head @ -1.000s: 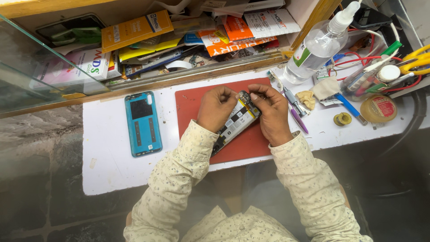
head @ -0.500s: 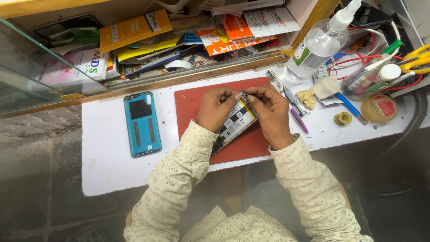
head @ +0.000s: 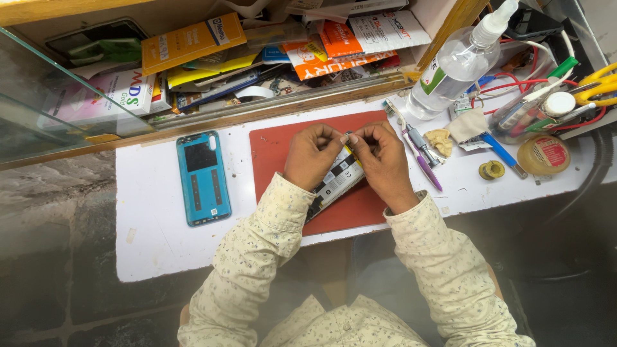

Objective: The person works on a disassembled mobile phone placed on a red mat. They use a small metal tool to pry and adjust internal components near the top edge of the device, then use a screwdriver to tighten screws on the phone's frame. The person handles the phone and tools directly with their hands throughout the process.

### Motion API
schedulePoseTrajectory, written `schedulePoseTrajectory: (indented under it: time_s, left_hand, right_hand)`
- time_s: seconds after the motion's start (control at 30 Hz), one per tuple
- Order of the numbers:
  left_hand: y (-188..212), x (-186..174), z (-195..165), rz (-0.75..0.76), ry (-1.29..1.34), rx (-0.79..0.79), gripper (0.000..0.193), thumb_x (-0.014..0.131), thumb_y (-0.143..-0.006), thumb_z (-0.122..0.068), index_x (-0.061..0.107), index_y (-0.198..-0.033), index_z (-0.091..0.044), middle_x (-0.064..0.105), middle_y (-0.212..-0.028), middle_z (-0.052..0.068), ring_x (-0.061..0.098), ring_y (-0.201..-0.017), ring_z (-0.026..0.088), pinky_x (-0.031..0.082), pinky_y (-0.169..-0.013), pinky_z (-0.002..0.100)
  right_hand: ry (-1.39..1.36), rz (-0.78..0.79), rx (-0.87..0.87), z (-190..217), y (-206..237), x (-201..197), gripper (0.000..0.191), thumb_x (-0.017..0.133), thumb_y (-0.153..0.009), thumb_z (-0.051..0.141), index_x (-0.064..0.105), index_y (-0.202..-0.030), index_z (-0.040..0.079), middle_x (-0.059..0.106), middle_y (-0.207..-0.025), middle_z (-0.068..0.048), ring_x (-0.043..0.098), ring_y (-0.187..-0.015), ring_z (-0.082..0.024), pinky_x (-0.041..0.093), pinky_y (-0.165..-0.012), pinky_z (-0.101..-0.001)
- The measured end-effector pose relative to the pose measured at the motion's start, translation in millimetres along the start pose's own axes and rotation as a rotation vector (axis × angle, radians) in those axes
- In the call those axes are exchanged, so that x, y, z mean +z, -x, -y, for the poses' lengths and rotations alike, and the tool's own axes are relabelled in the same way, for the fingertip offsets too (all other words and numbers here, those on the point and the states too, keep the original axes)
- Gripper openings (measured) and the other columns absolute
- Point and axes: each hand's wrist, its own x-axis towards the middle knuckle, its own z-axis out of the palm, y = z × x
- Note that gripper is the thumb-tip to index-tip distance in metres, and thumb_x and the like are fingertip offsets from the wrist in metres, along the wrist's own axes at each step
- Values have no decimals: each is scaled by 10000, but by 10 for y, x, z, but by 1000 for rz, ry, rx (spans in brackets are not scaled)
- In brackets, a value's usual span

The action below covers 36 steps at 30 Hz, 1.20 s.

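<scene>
Both the left hand [head: 313, 156] and right hand [head: 384, 164] pinch the opened phone [head: 337, 182] at its top edge, bracing it on the red mat [head: 276, 148], its blue back cover [head: 203, 178] set aside on the tabletop [head: 154, 238].

teal back cover [head: 203, 178] lying flat on bench [head: 154, 238], left of the grip | clear spray bottle [head: 457, 63] standing upper right | tape roll [head: 544, 154] sitting far right

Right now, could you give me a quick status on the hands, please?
Both hands, left and right, pinching at top edge of opened phone on red mat. Blue back cover lies apart, left. Nothing blocking.
</scene>
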Motion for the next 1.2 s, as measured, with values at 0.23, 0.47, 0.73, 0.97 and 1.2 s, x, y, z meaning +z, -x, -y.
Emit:
schedulePoseTrajectory:
  time_s: [0.23,0.47,0.73,0.97,1.2]
  left_hand:
    - [5,21,-72,-22,-37,-29,155,741,-888,-129,710,-913,20,744,-715,52,625,-597,35,499,-535,200]
    - [-10,24,-97,-31,-50,-62,151,744,-875,-120,710,-894,27,732,-681,53,613,-559,35,481,-498,210]
    - [-35,24,41,-8,39,-78,125,744,-875,-87,708,-891,31,726,-699,57,605,-567,40,466,-492,209]
    - [-57,34,59,17,101,-78,107,746,-872,-71,696,-868,24,736,-729,57,632,-601,42,502,-524,206]
    - [-39,40,-20,-1,4,-78,111,753,-859,-78,688,-856,11,735,-714,51,634,-590,46,505,-519,207]
  right_hand:
    - [57,-14,44,37,5,-6,133,697,-988,95,677,-969,-35,600,-998,-34,600,-767,-60,516,-658,-199]
    - [-162,-58,95,6,27,0,83,678,-988,40,689,-1039,-24,677,-964,-44,622,-819,-52,525,-735,-195]
    - [-349,-74,74,-63,28,-2,234,569,-967,-90,585,-1185,-9,621,-1055,-55,587,-886,-57,511,-802,-192]
    - [-379,-71,76,-80,24,-2,295,560,-935,-135,561,-1197,0,606,-1081,-75,588,-905,-69,523,-815,-205]
    - [-361,-65,81,-60,32,-4,293,582,-920,-143,554,-1169,10,606,-1074,-79,603,-907,-77,539,-808,-211]
